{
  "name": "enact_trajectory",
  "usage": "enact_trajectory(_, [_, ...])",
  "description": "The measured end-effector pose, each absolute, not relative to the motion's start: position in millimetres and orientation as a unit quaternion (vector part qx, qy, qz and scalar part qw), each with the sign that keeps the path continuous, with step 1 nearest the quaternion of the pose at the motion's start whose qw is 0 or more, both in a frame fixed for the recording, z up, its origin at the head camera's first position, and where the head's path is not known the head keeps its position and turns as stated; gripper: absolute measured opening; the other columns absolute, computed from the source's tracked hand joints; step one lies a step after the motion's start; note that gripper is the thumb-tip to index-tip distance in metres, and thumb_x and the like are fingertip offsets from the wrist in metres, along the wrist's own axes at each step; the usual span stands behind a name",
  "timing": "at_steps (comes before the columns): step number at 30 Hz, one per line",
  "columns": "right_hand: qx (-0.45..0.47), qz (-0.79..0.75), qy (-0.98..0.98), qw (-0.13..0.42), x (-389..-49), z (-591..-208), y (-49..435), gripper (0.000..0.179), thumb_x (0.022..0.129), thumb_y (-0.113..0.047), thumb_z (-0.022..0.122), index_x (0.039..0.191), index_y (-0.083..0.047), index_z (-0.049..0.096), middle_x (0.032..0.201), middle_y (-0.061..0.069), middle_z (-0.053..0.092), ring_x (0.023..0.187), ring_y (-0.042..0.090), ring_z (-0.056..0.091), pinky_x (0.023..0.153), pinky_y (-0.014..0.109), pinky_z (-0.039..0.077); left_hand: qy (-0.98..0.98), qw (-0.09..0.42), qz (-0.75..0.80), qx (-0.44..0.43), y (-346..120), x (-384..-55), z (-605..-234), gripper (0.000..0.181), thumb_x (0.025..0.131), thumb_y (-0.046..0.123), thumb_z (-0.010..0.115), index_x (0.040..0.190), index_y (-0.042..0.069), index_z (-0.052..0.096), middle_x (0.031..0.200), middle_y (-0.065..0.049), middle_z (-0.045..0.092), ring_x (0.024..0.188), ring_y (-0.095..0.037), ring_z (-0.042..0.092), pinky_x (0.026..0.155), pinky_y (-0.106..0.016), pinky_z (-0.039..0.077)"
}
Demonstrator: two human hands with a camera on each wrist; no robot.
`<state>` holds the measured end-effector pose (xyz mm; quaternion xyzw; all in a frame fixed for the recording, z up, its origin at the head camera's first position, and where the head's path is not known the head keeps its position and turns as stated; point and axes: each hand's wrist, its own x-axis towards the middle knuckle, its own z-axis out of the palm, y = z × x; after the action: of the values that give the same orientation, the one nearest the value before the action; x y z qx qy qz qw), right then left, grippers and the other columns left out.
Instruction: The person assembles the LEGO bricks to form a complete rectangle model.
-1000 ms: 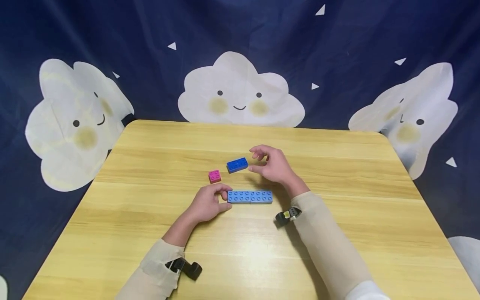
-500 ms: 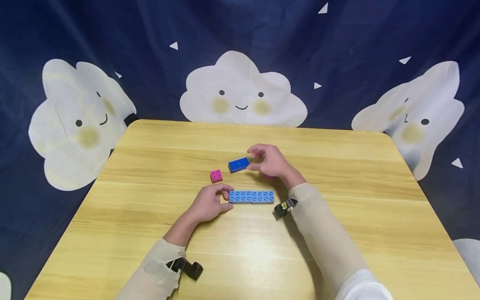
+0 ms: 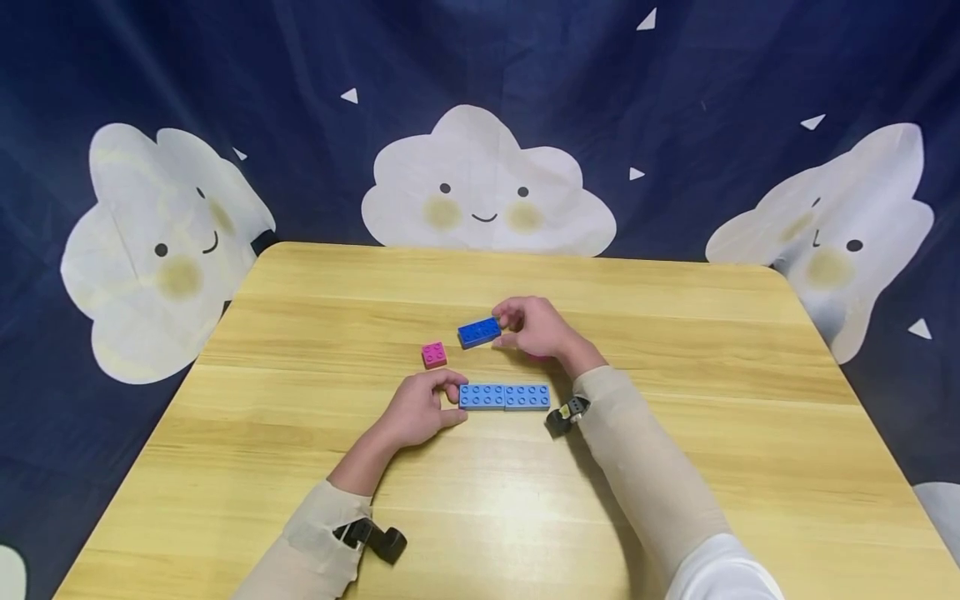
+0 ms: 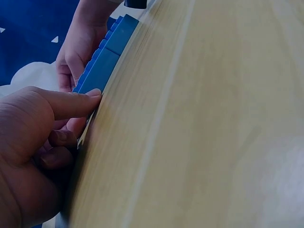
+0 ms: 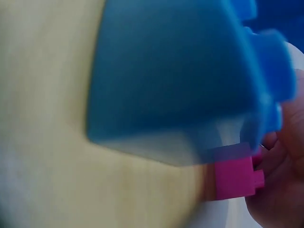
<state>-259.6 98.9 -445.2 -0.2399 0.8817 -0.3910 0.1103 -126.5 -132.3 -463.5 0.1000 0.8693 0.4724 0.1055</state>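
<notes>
Two light blue building bricks (image 3: 504, 397) lie end to end in one row on the table, studs up. At the row's left end, my left hand (image 3: 416, 407) pinches the brick with thumb and fingers; in the left wrist view the thumb (image 4: 85, 102) lies against its near side. Farther back is a dark blue brick (image 3: 478, 333), slightly turned. My right hand (image 3: 542, 327) has thumb and fingers curled at its right end, gripping it. A second pink brick (image 5: 233, 175) sits beneath the right palm, mostly hidden in the head view.
A small square pink brick (image 3: 433, 355) lies left of the dark blue one, behind the left hand. The wooden table (image 3: 675, 467) reaches back to a dark blue cloth (image 3: 300, 67) with white clouds. Each wrist carries a black camera (image 3: 386, 543).
My right hand has moved slightly left and its fingers have closed in on the dark blue brick's end. The pink brick beneath it has come partly into sight. The left hand stays put.
</notes>
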Motion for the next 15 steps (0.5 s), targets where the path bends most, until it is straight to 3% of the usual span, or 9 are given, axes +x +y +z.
enact_trajectory(15, [-0.248,-0.388,0.882,0.104,-261.0,-453.5,98.9,0.026,0.084,-0.014,0.082,0.107,-0.008,0.071,0.089,0.001,0.065,0.082,0.02,0.058,0.079,0.034,0.046,0.871,0.102,0.471,0.096,-131.7,-127.0,-465.0,0.039,0.079,0.009,0.086,0.115,0.01,0.069,0.086,0.004,0.059,0.059,-0.018,0.045,0.053,-0.028,0.034])
